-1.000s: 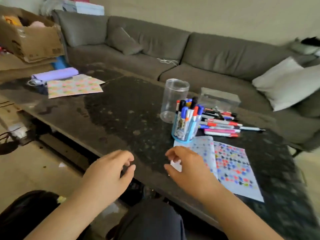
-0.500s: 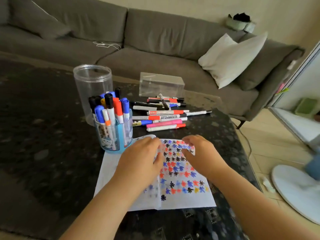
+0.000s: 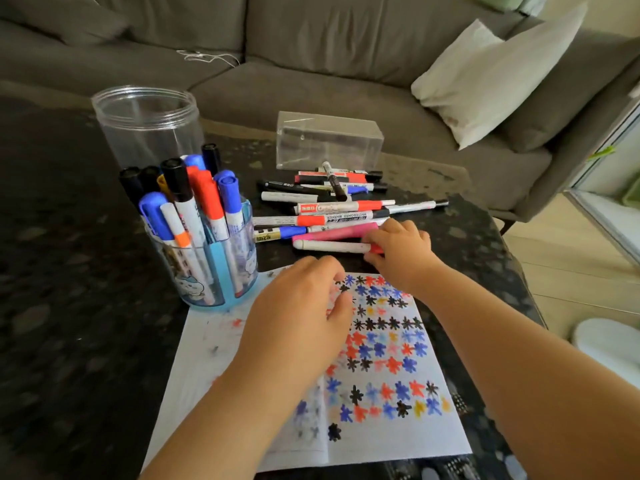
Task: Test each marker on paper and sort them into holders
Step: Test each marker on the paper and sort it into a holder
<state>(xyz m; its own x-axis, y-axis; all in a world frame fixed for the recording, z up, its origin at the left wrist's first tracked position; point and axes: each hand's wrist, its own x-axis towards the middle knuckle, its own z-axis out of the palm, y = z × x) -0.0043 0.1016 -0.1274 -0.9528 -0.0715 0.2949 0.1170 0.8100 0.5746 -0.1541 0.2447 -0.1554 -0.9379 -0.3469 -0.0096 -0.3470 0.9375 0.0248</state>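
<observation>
The white marker with a red cap (image 3: 334, 246) lies flat at the near edge of the loose marker pile (image 3: 332, 206), at 12 o'clock from the paper (image 3: 398, 438), and is pinched at its cap end by the right hand (image 3: 401, 252); fingers are curled round it, probably because it is nearest and next for testing. The left hand (image 3: 298, 323) is laid on the paper with fingers loosely bent and nothing gripped, apparently to keep the sheet from sliding. The paper is covered with coloured star marks, so many tests are judged done. The blue holder (image 3: 221, 271), at 10 o'clock from the paper, is packed with upright markers. The clear jar (image 3: 145, 123) behind it and the clear box (image 3: 329, 140) at 12 o'clock appear empty. All stand on the dark counter (image 3: 69, 271).
</observation>
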